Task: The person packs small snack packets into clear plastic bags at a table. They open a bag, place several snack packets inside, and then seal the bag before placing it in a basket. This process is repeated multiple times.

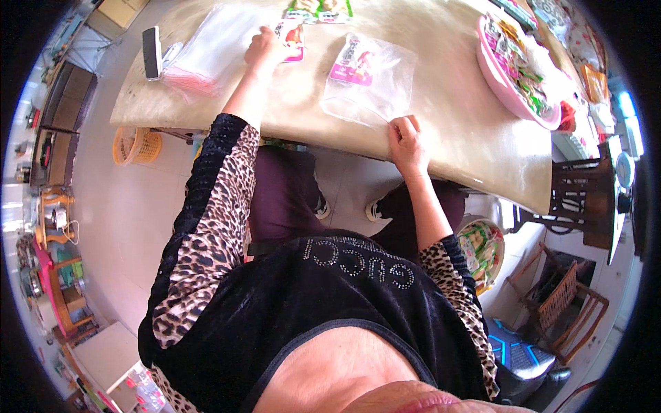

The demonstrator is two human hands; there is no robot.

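Note:
My left hand is at the left edge of a small packet with a red and pink print on the table; its thumb side touches the packet, but the hold is unclear. At the table's near edge, my right hand has its fingers closed on the near corner of a clear plastic bag. Inside or on that bag shows a pink and white printed packet. A stack of clear plastic bags with pink edges lies left of my left hand. Green food packets lie beyond.
A phone-like device stands at the table's left. A pink basin of packets is at the right. Below are a yellow basket at the left and a round container of packets at the right, near a dark wooden chair.

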